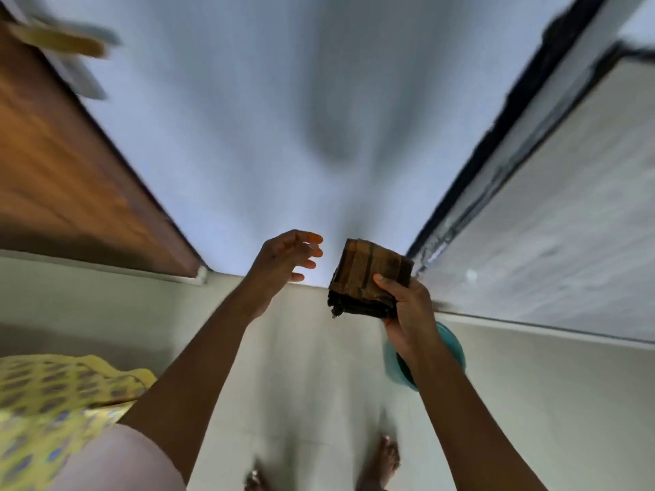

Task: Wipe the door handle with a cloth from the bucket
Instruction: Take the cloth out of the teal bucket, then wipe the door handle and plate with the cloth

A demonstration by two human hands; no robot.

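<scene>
The right hand (407,313) grips a folded brown cloth (368,278) above the teal bucket (455,345), while the left hand (287,264) hangs open and empty just beside it.

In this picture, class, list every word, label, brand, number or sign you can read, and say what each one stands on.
None: no readable text shows anywhere.
Folded dark brown cloth in the right hand: woven stripes only, no label.
Yellow patterned garment: printed shapes, no letters.
Teal plastic bucket: mostly hidden, no marking seen.
Brown wooden door: blurred, no sign visible.
</scene>
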